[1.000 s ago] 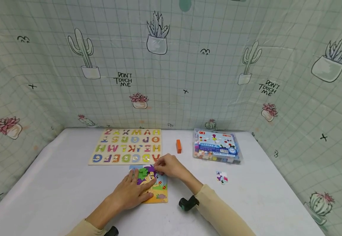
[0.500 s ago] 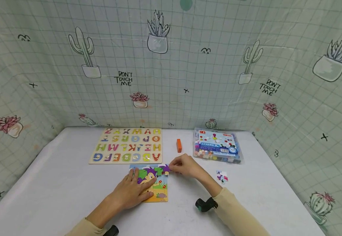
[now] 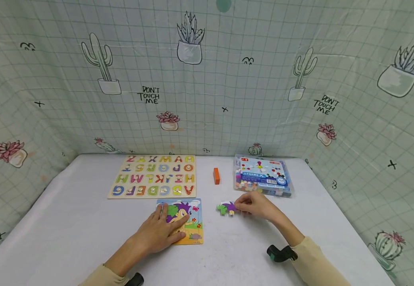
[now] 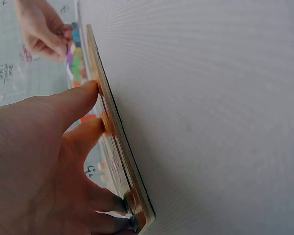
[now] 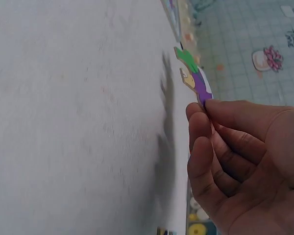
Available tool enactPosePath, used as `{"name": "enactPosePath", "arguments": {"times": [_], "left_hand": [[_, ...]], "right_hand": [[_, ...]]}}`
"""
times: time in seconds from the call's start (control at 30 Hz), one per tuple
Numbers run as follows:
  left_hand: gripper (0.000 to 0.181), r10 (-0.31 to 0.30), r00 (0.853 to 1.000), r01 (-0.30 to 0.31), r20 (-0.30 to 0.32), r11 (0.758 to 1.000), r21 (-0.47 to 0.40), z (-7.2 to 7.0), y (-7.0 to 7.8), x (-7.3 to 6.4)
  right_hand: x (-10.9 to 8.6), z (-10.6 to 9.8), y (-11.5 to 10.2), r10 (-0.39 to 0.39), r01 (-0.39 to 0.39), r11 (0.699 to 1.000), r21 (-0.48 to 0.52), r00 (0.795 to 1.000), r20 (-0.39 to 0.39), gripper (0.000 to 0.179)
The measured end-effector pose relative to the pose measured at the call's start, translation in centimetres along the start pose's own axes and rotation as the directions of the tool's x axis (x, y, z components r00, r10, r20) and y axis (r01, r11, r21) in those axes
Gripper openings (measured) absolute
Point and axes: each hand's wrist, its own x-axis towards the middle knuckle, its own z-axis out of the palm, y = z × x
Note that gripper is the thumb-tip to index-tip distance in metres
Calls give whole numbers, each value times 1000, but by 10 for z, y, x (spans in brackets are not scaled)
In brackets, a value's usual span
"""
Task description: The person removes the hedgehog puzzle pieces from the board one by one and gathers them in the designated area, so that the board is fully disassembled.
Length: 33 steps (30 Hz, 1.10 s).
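Note:
My left hand (image 3: 159, 232) rests with spread fingers on a small puzzle board (image 3: 197, 229), which shows a purple-haired cartoon creature, flowers and a butterfly. In the left wrist view, its thumb and fingertips press along the board (image 4: 118, 129) near the edge. To the board's right, my right hand (image 3: 257, 205) pinches a green, purple and cream jigsaw piece (image 3: 224, 207) by one end between thumb and fingers. The right wrist view has this jigsaw piece (image 5: 193, 73) held above the white table, its shadow beneath.
A wooden alphabet board (image 3: 153, 176) lies behind the puzzle board. An orange block (image 3: 216, 176) and a clear plastic case (image 3: 263, 176) of colourful parts are at the back. The right hand hides another loose piece in the head view. A patterned cloth (image 3: 207, 79) hangs behind.
My right hand has lifted the jigsaw piece off the puzzle board and carried it right, baring the butterfly part of the picture. The left hand has stayed in place.

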Motion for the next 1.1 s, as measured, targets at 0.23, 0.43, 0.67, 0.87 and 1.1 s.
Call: {"name": "enactPosePath", "arguments": {"times": [0.23,0.43,0.67,0.87,1.1], "left_hand": [[53,2,1000,-2,-3,1000,10,0,-1,1],[51,25,999,-25,-20,1000,2,0,0,0],[53,14,1000,-14,-19,1000,11,-1,0,0],[53,17,1000,-17,-25,1000,6,-1,1,-1],[52,25,999,-24,-34,1000,13,1,-1,-1]], "right_hand": [[-20,-21,20,46,-46,999,-2,999,-2,23],[-30,-31,33,99,-99,995,27,995,10,23],[-34,-35,40,134,-134,991,20,991,1,23],[-34,-35,44,133,-134,991,-1,991,-6,22],[-34,-36,44,114,-116,992,-59,993,-35,19]]}}
